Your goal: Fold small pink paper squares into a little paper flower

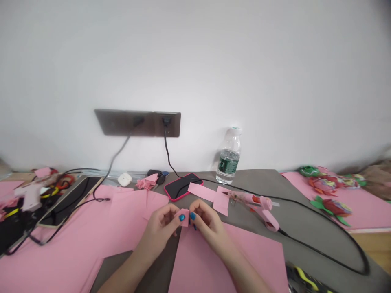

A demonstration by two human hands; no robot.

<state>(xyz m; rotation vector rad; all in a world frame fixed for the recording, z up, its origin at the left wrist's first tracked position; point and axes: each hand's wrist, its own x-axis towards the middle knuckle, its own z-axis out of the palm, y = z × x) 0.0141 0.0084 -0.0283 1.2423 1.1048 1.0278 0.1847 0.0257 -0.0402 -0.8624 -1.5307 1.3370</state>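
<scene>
Between my two hands is a small piece of pink paper [185,222], held up over the table. My left hand [163,224] pinches its left side, thumb toward me. On the right edge, the thumb and fingers of my right hand [204,219] are closed on the same piece. Below my right forearm lies a large pink sheet [256,248]. A pink glue gun [255,203] rests to the right, its nozzle over pink paper strips [220,201]. Just beyond my hands is a phone with a pink edge [183,186].
A water bottle [228,156] stands by the wall. Pink sheets [73,240] and a large phone [70,201] lie left. Paper flowers [331,205] sit on pink paper at right. A black cord [332,217] loops across the right side. A white earbud case [124,179] lies near the back.
</scene>
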